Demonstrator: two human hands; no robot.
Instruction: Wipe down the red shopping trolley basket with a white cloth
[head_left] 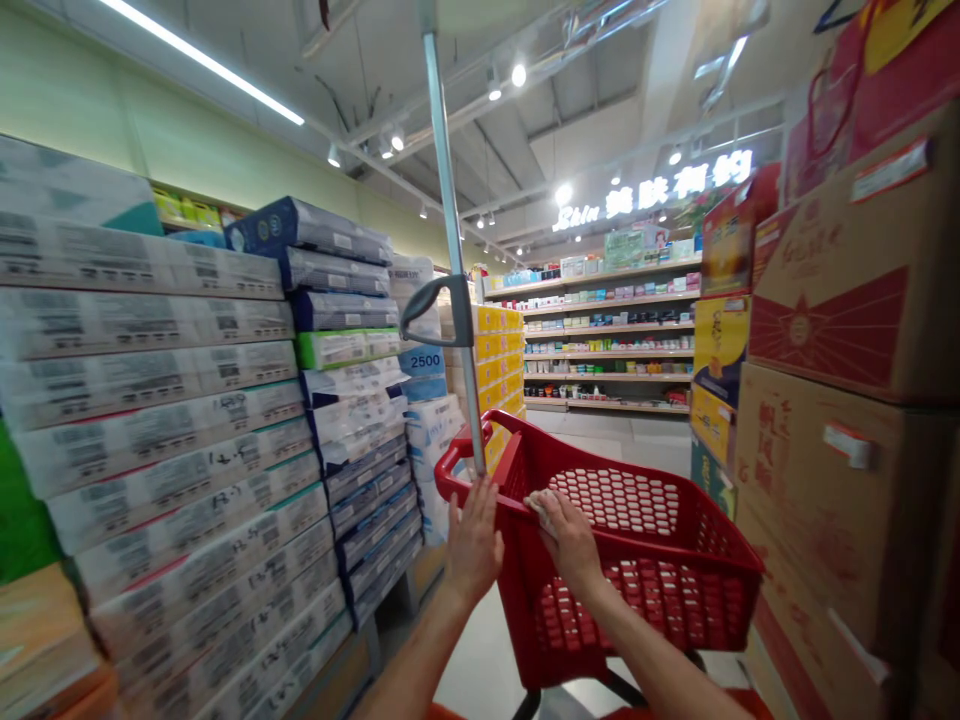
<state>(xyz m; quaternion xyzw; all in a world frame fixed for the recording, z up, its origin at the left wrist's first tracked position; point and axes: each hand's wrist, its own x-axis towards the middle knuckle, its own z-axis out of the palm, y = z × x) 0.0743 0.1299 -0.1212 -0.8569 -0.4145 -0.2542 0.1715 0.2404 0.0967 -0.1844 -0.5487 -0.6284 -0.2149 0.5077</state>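
Note:
A red plastic shopping cart (pixel 637 555) stands in front of me, its perforated basket toward the right. My left hand (pixel 474 540) lies with fingers stretched out against the cart's red handle bar (pixel 450 468), close to the foot of a metal pole (pixel 448 180). A grey loop-shaped grip (pixel 469 312) is fixed on that pole. My right hand (pixel 571 545) is on the basket's near rim, fingers bent over a small crumpled whitish cloth (pixel 534 500). Part of the cloth is hidden under the fingers.
Tall stacks of packaged tissue paper (pixel 180 440) line the left side. Cardboard cartons (pixel 832 500) are piled close on the right. Yellow boxes (pixel 499 350) stand beyond the handle. Shelves of small goods (pixel 607 330) cross the back, under a lit sign (pixel 652 190).

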